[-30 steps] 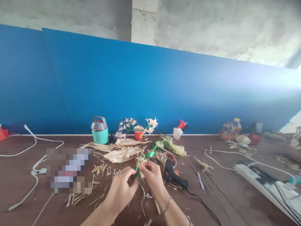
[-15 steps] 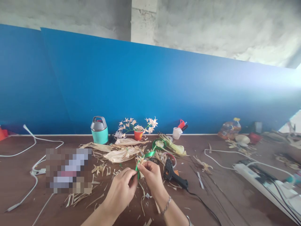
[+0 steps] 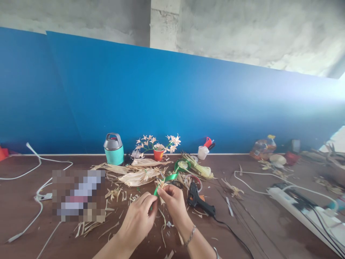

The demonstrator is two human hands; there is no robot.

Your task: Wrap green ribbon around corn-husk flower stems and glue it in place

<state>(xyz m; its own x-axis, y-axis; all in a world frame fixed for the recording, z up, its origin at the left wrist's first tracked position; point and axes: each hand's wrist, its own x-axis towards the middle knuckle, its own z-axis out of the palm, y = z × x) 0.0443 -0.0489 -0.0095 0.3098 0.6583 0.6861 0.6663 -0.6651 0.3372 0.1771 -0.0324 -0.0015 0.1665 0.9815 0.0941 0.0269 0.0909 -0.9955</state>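
Note:
My left hand (image 3: 138, 216) is closed, its thumb and fingers pinching a green ribbon (image 3: 171, 177) close to the flower. My right hand (image 3: 174, 203) pinches a pale corn-husk flower (image 3: 162, 183) from the right; its lower part is hidden by the fingers. The ribbon runs from the flower back toward a green ribbon roll (image 3: 178, 165) on the table. Both hands nearly touch, just above husk scraps. Right of them lies a black glue gun (image 3: 201, 201), beside a roll of tape (image 3: 199, 183).
Dried husks (image 3: 140, 177) and a greenish husk bundle (image 3: 201, 169) lie ahead. Behind stand a turquoise food jar (image 3: 114, 154), a red cup (image 3: 158, 155) of husk flowers and a white cup (image 3: 202, 152). A power strip (image 3: 293, 212) with cables sits right; white cords run left.
The ribbon between my hands has shifted slightly left and now slants, and a bit of green shows under my left fingers. My right hand has stayed almost still.

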